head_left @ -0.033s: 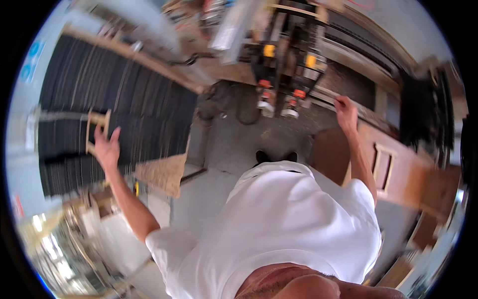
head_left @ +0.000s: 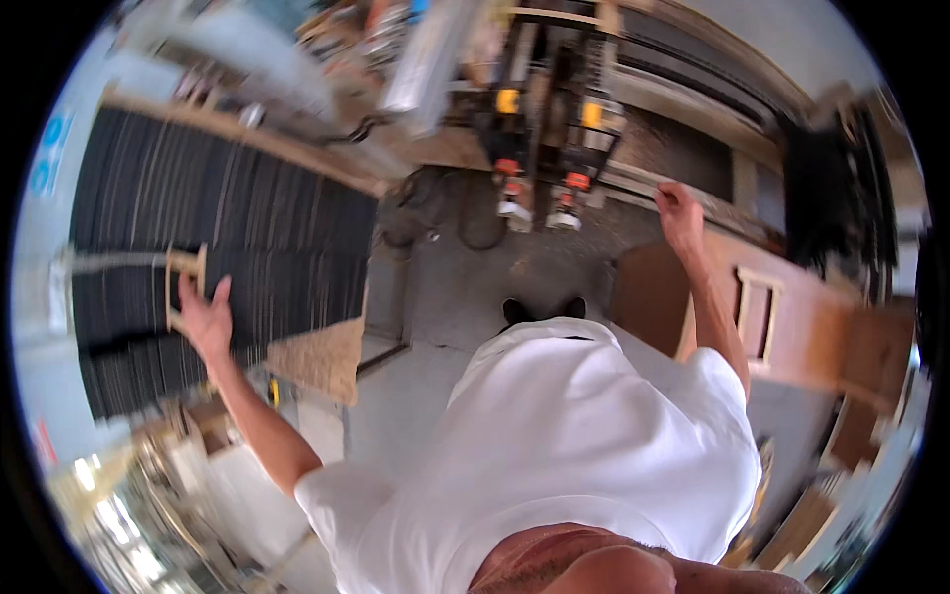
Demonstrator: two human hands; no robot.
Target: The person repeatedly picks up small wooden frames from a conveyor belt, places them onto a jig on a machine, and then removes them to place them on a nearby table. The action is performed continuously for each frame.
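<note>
My left hand (head_left: 206,319) reaches out at the left with thumb and fingers spread. It overlaps the edge of a small pale wooden frame (head_left: 203,265), which lies against a large bank of tightly packed dark strips (head_left: 287,238). Whether the fingers touch the frame is unclear. On the other side, my right hand (head_left: 681,220) is held out in the air with its fingers curled in, and nothing shows in it. Below it, a second pale wooden frame (head_left: 776,317) rests on a reddish-brown panel (head_left: 807,332).
A machine with two dark arms and orange-red parts (head_left: 577,181) stands ahead of me, beside long rails (head_left: 712,119). Black hanging material (head_left: 826,198) is at the far right. A tan board (head_left: 319,358) sits at the near corner of the dark strips. Grey floor (head_left: 445,287) surrounds my shoes.
The whole view has shifted slightly, with the machine now further left and the left-hand frame lower. Both hands keep nearly the same pose.
</note>
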